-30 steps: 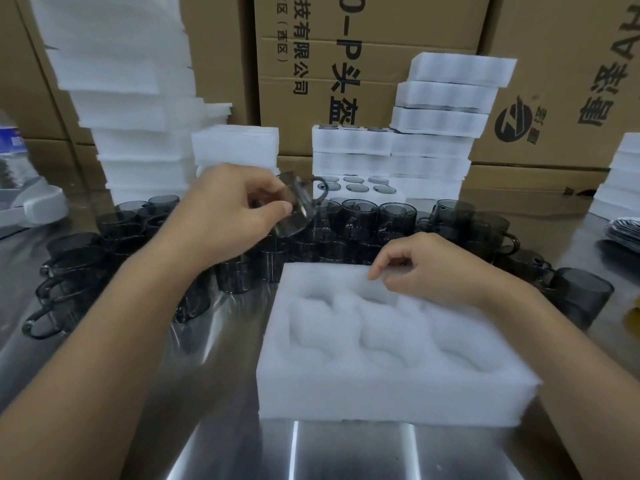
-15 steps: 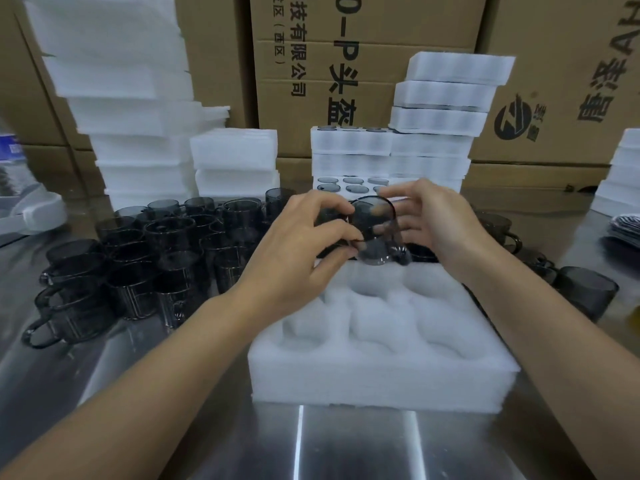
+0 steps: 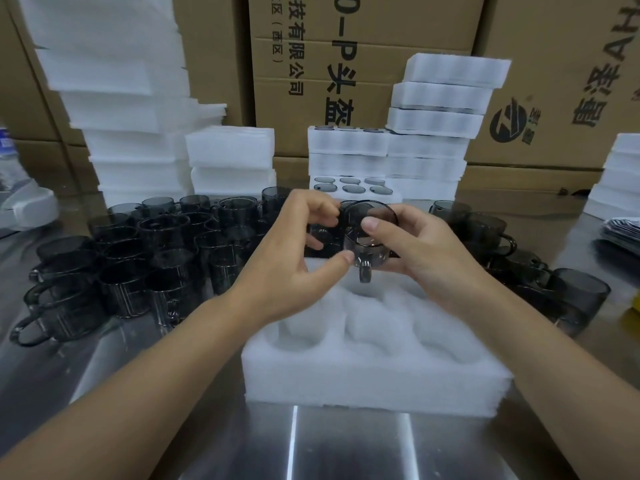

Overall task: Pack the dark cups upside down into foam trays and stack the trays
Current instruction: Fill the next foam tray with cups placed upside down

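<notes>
- The cup (image 3: 369, 233) hangs in the air over the far edge of the foam tray (image 3: 374, 386). It is tilted, with its handle pointing down toward the pockets, and it touches no foam.
- Both hands hold it. The right hand (image 3: 426, 258) wraps the right side, thumb laid across the round face nearest the camera. The left hand (image 3: 287, 258) pinches the left side, with the thumb tip at the lower edge and the curled fingers (image 3: 322, 206) at the upper rim.
- Through the dark glass it is hard to tell whether that round face is the mouth or the base.
- To do this step well, turn the cup mouth-down first and centre it over a far pocket. Then lower it straight and press lightly, letting go only once it is seated.
- The tray lies on the steel bench (image 3: 346, 445), and the pockets that show are empty.
- Loose cups (image 3: 138, 258) crowd the bench to the left and behind, and stacked trays (image 3: 429, 133) stand near the cartons (image 3: 346, 46).
</notes>
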Motion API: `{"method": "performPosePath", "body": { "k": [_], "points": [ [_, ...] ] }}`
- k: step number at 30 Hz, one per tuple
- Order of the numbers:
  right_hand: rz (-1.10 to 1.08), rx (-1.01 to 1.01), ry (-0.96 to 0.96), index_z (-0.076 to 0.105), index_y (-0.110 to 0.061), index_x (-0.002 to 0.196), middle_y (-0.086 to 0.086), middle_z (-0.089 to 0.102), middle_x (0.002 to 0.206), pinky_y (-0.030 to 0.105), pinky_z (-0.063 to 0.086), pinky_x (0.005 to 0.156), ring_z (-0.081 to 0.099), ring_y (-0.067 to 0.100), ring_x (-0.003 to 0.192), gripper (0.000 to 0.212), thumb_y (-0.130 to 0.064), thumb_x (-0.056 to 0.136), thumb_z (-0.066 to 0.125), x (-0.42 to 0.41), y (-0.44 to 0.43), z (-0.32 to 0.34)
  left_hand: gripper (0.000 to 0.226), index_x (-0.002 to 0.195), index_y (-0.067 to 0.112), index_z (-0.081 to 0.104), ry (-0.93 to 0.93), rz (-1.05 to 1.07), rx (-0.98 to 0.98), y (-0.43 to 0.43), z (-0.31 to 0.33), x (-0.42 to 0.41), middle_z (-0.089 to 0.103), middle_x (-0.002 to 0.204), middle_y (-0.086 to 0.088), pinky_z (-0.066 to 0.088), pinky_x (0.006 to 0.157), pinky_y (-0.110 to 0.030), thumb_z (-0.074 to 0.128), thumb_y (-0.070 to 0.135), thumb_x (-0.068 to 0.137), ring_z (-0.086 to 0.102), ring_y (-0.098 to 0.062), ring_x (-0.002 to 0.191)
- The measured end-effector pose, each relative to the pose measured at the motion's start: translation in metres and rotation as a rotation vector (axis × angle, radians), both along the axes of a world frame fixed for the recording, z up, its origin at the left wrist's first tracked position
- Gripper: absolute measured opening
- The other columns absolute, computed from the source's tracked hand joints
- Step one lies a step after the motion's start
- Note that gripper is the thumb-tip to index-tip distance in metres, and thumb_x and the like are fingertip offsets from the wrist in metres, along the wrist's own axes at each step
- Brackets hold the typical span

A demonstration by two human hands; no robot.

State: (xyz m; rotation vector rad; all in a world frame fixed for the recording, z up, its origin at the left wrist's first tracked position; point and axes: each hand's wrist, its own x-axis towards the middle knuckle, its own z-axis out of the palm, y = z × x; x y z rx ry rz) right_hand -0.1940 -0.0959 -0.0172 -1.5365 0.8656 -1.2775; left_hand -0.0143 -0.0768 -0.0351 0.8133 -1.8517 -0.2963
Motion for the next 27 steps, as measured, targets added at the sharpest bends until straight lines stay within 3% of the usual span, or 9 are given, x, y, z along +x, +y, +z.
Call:
{"method": "performPosePath", "body": {
  "k": [3, 6, 9, 13, 17, 21, 27],
  "points": [
    [0.005, -0.077, -0.013, 0.060, -0.014, 0.103, -0.011, 0.071, 0.087, 0.020, 0.055, 0.062, 0.070, 0.003, 0.078, 0.058, -0.038, 0.054, 0.078, -0.0003, 0.0006, -0.0012, 0.050, 0.101, 0.035, 0.037, -0.006, 0.004, 0.030, -0.0002, -0.0011, -0.0003, 0.049, 0.119, 0.019, 0.050, 0.078, -0.028, 0.069, 0.051, 0.065, 0.058, -0.007, 0.108],
    [0.021, -0.159, 0.049, 0.058, -0.020, 0.107, -0.023, 0.070, 0.087, 0.019, 0.054, 0.069, 0.069, 0.001, 0.082, 0.061, -0.034, 0.056, 0.088, -0.0009, 0.0013, -0.0013, 0.066, 0.109, 0.045, 0.034, -0.044, 0.031, 0.086, -0.0007, 0.0003, 0.0001, 0.047, 0.122, 0.024, 0.050, 0.074, -0.025, 0.074, 0.057, 0.057, 0.060, 0.000, 0.104],
    [0.045, -0.231, 0.109, 0.058, -0.029, 0.107, -0.016, 0.070, 0.099, 0.023, 0.054, 0.081, 0.068, 0.008, 0.095, 0.055, -0.025, 0.059, 0.085, -0.0040, -0.0007, -0.0031, 0.079, 0.122, 0.053, 0.030, -0.055, 0.027, 0.107, -0.0008, 0.0005, -0.0010, 0.044, 0.125, 0.024, 0.052, 0.069, -0.023, 0.080, 0.046, 0.061, 0.062, -0.001, 0.095],
    [0.091, -0.250, 0.136, 0.062, -0.041, 0.107, -0.005, 0.068, 0.111, 0.028, 0.052, 0.090, 0.064, 0.011, 0.105, 0.057, -0.034, 0.056, 0.086, -0.0063, -0.0023, -0.0051, 0.085, 0.135, 0.041, 0.035, -0.072, 0.003, 0.102, -0.0027, -0.0005, -0.0013, 0.046, 0.127, 0.016, 0.055, 0.068, -0.026, 0.084, 0.025, 0.068, 0.063, -0.009, 0.088],
    [0.136, -0.258, 0.118, 0.064, -0.037, 0.112, -0.006, 0.068, 0.115, 0.021, 0.051, 0.087, 0.063, 0.009, 0.109, 0.054, -0.022, 0.064, 0.085, -0.0066, -0.0041, -0.0047, 0.080, 0.132, 0.043, 0.041, -0.073, 0.002, 0.069, -0.0036, -0.0003, -0.0008, 0.044, 0.122, 0.013, 0.056, 0.069, -0.025, 0.084, 0.017, 0.069, 0.064, -0.009, 0.087],
    [0.166, -0.236, 0.098, 0.062, -0.031, 0.114, -0.015, 0.070, 0.108, 0.024, 0.052, 0.088, 0.066, 0.011, 0.105, 0.051, -0.017, 0.068, 0.079, -0.0057, -0.0039, -0.0050, 0.065, 0.122, 0.040, 0.052, 0.052, -0.007, 0.087, -0.0045, -0.0013, -0.0010, 0.051, 0.117, 0.007, 0.057, 0.069, -0.024, 0.082, 0.016, 0.070, 0.066, -0.012, 0.083],
    [0.177, -0.201, 0.071, 0.063, -0.016, 0.118, -0.002, 0.073, 0.106, 0.024, 0.053, 0.082, 0.069, 0.014, 0.096, 0.049, -0.024, 0.070, 0.073, -0.0033, -0.0016, -0.0038, 0.054, 0.111, 0.039, 0.057, 0.136, -0.018, 0.155, -0.0055, -0.0013, -0.0020, 0.057, 0.113, 0.001, 0.056, 0.065, -0.022, 0.084, 0.023, 0.067, 0.070, -0.015, 0.079]
  ]
}}
